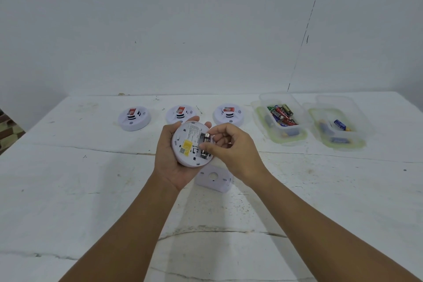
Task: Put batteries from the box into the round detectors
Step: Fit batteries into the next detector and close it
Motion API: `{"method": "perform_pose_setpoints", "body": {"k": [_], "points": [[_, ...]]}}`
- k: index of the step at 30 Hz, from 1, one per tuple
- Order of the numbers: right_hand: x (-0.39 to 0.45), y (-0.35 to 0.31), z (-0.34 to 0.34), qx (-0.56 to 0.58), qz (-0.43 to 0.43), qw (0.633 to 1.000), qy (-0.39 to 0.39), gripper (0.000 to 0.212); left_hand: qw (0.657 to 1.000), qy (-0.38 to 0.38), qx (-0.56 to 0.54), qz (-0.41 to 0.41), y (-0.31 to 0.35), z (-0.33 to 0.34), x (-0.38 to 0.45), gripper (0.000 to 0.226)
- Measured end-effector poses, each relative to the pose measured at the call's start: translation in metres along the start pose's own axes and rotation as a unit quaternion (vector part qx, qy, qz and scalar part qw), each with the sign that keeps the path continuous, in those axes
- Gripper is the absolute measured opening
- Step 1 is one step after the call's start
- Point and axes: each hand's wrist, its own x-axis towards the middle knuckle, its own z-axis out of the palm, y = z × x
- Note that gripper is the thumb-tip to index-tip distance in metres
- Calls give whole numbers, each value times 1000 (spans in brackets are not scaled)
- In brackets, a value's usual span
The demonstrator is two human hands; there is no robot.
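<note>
White round detector (190,144) held underside-up, battery (205,145) in compartment, clear box (280,119) of batteries

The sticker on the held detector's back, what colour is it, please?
Yellow sticker, head view.

White table (91,190) with three detectors (134,119), two boxes (280,119), cover plate (214,178).

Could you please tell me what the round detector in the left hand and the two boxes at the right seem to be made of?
The round white detector held in the left hand looks like matte moulded plastic: an even, dull surface with moulded slots. The two clear boxes appear to be thin translucent plastic, since the batteries show through their walls; the greenish rim could be a rubbery seal, though that is unclear.
</note>
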Motion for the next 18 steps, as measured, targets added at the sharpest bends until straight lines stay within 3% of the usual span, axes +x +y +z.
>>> {"method": "perform_pose_setpoints", "body": {"k": [9, 18], "points": [[-6, -5, -5, -27, -28, 999, -26, 27, 1000, -3, -4, -1, 1, 3, -5, 41], [-8, -11, -5, -27, -34, 999, 5, 32, 1000, -23, -12, -3, 0, 9, -6, 40]]}}
